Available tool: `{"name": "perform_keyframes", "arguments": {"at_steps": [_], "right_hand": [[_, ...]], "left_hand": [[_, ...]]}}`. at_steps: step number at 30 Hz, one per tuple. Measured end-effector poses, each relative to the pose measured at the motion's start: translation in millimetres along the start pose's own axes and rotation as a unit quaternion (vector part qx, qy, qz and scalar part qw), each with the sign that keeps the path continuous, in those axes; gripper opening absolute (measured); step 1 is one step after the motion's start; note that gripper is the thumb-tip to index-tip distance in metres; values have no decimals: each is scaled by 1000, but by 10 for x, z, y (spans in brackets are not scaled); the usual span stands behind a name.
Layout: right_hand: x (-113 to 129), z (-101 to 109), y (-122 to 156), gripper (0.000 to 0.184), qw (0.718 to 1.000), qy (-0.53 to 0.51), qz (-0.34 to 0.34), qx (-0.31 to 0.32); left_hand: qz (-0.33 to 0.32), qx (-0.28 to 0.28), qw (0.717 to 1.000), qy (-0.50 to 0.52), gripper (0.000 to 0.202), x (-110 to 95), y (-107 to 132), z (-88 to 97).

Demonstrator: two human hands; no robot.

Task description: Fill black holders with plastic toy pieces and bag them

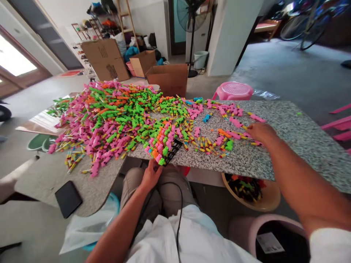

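Note:
A big heap of small pink, green and orange plastic pieces covers the left and middle of a speckled granite table. My left hand is below the table's front edge, closed on a black grid tray loaded with coloured pieces. My right hand reaches across the table to scattered pink and yellow pieces, its fingers curled down onto them; what they hold is hidden.
A black phone lies on the table's left corner. A bowl of pieces sits under the table. A pink stool, cardboard boxes and a standing fan are beyond. Another person's arm enters at the left.

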State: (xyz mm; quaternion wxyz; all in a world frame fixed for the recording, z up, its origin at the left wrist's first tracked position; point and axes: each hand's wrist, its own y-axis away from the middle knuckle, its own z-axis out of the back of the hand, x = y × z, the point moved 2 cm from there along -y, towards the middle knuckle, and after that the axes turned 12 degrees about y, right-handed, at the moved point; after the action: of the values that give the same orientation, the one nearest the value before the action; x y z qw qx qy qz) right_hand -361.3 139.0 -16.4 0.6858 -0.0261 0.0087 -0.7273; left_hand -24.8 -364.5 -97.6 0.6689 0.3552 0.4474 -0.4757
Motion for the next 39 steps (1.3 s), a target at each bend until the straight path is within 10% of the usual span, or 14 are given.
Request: {"name": "perform_keyframes", "arguments": {"at_steps": [4,9,13,26,39], "right_hand": [[880,124,797,20,985,-169,36,15],[2242,-115,2045,22,883,-396,193,160],[2865,-336,2435,20,866,-419,224,155],[3113,-317,2439,17,895,-243,369,56],[3072,-212,2338,29,888,-175,403,134]], "left_hand": [[-6,3,1000,2,45,34,-6,-3],[-13,1,1000,14,42,74,-21,-13],[-18,5,1000,10,41,75,-22,-6],[-22,16,999,27,41,82,-14,7],[1,-5,1000,-17,43,50,-51,10]]}}
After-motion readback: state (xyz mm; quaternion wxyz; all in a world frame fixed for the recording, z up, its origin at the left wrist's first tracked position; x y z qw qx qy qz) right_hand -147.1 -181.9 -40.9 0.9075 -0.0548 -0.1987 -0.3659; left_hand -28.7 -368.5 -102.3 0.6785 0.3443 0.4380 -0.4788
